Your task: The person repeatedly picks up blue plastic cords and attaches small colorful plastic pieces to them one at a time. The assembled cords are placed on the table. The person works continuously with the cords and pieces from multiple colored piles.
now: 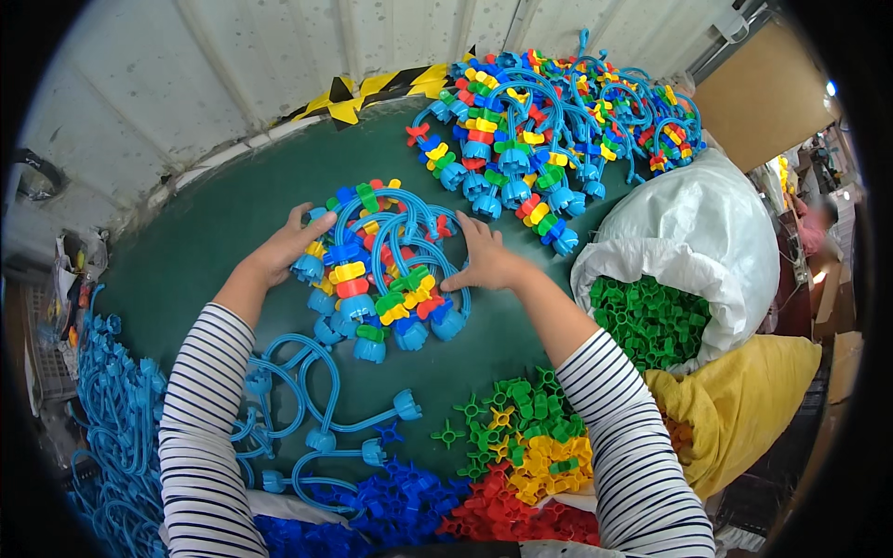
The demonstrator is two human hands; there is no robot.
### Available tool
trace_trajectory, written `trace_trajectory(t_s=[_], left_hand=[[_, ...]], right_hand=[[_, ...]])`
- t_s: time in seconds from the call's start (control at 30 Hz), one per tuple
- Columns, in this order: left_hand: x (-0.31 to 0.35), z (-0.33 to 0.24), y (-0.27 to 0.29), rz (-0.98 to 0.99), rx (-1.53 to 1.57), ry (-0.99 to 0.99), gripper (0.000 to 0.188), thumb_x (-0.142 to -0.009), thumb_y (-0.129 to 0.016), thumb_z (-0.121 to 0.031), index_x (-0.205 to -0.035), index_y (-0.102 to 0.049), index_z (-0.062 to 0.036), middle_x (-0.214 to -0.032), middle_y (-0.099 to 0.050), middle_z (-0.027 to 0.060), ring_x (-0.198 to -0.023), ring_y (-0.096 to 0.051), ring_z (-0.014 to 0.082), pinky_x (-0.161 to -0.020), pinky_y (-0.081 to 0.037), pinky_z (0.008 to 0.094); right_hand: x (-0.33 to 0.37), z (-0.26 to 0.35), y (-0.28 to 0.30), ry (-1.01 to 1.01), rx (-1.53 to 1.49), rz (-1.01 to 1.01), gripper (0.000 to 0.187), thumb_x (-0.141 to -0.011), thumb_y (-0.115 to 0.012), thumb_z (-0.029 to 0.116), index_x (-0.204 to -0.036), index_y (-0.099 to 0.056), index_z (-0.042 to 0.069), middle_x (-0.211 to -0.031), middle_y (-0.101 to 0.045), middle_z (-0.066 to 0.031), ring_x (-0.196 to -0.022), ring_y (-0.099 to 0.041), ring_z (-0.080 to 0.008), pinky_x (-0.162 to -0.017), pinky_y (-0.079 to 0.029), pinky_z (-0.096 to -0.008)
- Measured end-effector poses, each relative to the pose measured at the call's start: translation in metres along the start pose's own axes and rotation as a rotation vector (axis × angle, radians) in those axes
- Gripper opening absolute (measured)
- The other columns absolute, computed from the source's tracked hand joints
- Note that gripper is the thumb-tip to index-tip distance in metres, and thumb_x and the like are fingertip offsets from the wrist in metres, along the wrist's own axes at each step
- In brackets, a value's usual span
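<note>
Both hands flank a bundle of blue cord hoops strung with coloured pieces [395, 279], the left hand [290, 245] at its far left edge and the right hand [487, 257] along its right side. Each is spread and half curled; the left thumb lies by the blue cord, the right thumb reaches in over the near right rim. Whether either grasps firmly or merely cups the bundle, I cannot tell. Neither hand is clearly nearer: the bundle lies between them, on the green table [200, 223], its bulk reaching from the hands back toward the person.

Taken whole, the bundle is about as broad as it is deep, so no single long axis stands out. Its cords arch at the far right, while the blue cup ends point mostly toward the person and to the left. One string of coloured pieces at the left runs roughly toward the person.

Beyond the right hand, well apart from the left, sits a heap of similar strung hoops [512, 139]. Plain blue cords [321, 395] lie on the near side of the bundle.
</note>
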State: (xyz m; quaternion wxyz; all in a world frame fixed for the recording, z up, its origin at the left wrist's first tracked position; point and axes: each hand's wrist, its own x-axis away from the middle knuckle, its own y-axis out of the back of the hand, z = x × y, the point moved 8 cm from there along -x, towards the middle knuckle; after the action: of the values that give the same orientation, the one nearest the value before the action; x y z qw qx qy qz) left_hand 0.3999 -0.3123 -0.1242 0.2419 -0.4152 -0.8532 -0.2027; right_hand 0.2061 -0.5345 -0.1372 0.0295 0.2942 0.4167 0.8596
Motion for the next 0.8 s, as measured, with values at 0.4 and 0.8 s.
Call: trace_trajectory(t_s=[0.4, 0.8], left_hand=[[0.037, 0.016, -0.030, 0.071, 0.219, -0.074, 0.092, -0.084, -0.078, -0.021, -0.154, -0.019, -0.0163, -0.146, -0.039, 0.0209, -0.127, -0.050, 0.0296, -0.103, -0.049, 0.0416], [0.053, 0.026, -0.031, -0.015, 0.219, -0.204, 0.086, -0.083, -0.077, -0.023, -0.153, -0.027, -0.0142, -0.148, -0.036, 0.0181, -0.125, -0.051, 0.0295, -0.104, -0.045, 0.0379]], right_hand=[[-0.020, 0.034, -0.004, 0.205, -0.290, -0.030, 0.126, -0.057, -0.092, 0.030, -0.154, -0.015, 0.010, -0.137, -0.039, -0.0267, -0.127, -0.047, -0.0387, -0.105, -0.045, -0.0406], [-0.021, 0.022, -0.016, 0.030, -0.507, -0.294, 0.098, -0.067, -0.086, 0.025, -0.148, -0.031, 0.010, -0.129, -0.059, -0.0241, -0.116, -0.058, -0.0424, -0.098, -0.049, -0.0436]])
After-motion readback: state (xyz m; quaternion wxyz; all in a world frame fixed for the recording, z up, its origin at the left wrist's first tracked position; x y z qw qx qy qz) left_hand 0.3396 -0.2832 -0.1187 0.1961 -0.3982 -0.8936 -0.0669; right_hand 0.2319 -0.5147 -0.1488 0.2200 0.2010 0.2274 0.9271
